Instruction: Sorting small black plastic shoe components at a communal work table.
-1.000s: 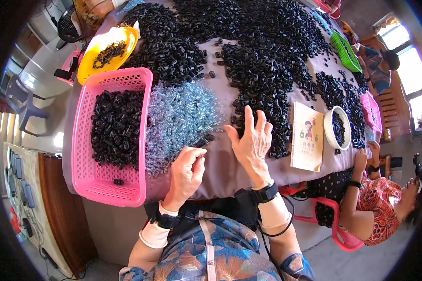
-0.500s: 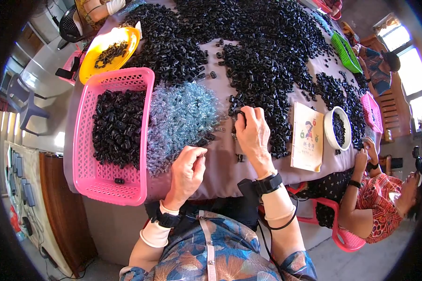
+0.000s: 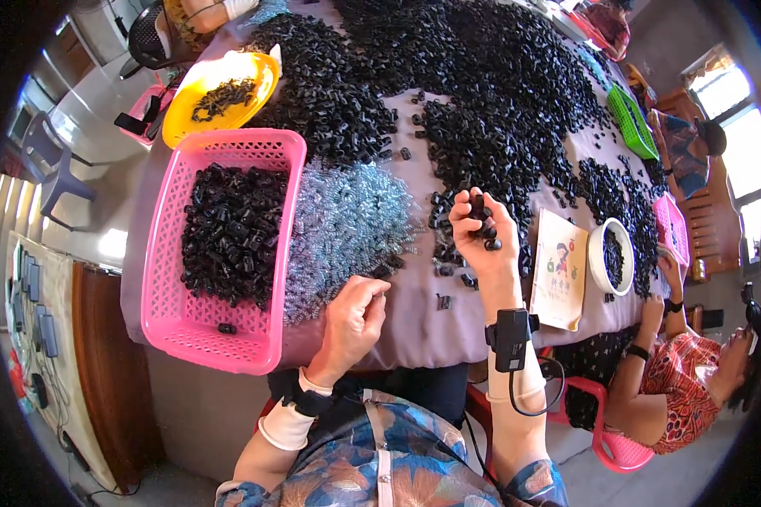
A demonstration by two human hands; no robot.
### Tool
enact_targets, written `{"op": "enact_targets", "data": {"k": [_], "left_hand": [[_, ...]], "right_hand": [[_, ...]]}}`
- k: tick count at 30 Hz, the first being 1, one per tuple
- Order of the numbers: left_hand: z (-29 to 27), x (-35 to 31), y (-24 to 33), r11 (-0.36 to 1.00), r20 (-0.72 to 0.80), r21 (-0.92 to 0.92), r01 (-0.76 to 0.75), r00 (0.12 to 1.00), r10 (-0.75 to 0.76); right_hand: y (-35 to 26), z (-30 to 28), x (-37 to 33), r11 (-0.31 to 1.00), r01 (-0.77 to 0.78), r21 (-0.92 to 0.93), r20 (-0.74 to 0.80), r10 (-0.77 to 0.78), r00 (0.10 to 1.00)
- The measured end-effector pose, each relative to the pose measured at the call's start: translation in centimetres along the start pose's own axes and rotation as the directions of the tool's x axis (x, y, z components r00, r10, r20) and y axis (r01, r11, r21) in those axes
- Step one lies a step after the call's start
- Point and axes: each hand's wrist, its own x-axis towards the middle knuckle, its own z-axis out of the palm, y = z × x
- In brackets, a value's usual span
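My right hand (image 3: pixel 492 245) is turned palm up at the near edge of a big heap of small black plastic pieces (image 3: pixel 482 152). Its fingers curl around several black plastic pieces (image 3: pixel 480 221). My left hand (image 3: pixel 353 319) is closed in front of a pile of small clear-blue metallic coils that look like springs (image 3: pixel 347 220); what its fingers pinch, if anything, is hidden. Left of that pile stands a pink plastic basket (image 3: pixel 281 279), partly filled with black pieces (image 3: pixel 232 232). A few loose black pieces (image 3: pixel 445 301) lie on the cloth between my hands.
A yellow plate (image 3: pixel 180 118) with dark parts lies behind the basket. To my right are a booklet (image 3: pixel 558 291) and a white bowl (image 3: pixel 599 269). A green basket (image 3: pixel 630 127) stands farther back. A co-worker in a red patterned shirt (image 3: pixel 685 380) sits at the right.
My right hand has turned from palm down to palm up, with black pieces now showing in it. My left hand has shifted slightly right and down. The whole view has moved slightly.
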Motion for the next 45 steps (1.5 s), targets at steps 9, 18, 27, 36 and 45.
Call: {"op": "enact_targets", "data": {"k": [9, 18, 27, 36, 45], "left_hand": [[-0.6, 0.0, 0.0, 0.995, 0.021, -0.098, -0.02, 1.0, 0.022], [-0.6, -0.3, -0.1, 0.988, 0.114, -0.12, 0.094, 0.99, -0.08], [-0.8, 0.3, 0.0, 0.994, 0.135, -0.079, 0.073, 0.989, -0.062], [-1.2, 0.4, 0.3, 0.995, 0.15, -0.026, 0.1, 0.984, -0.095], [-0.2, 0.1, 0.1, 1.0, 0.022, -0.015, -0.008, 1.0, 0.009]], "right_hand": [[3.2, 3.8, 6.3, 0.973, -0.212, -0.093, 0.118, 0.222, 0.968], [10.4, 11.0, 14.8, 0.504, 0.444, -0.741, 0.198, -0.468, 0.861], [14.7, 10.3, 22.1, -0.478, 0.635, -0.607, 0.782, -0.499, 0.372], [12.6, 11.1, 13.2, -0.362, 0.654, -0.664, 0.738, -0.458, 0.496], [-0.1, 3.5, 2.1, -0.721, 0.412, -0.557, 0.716, -0.167, 0.677]]}}
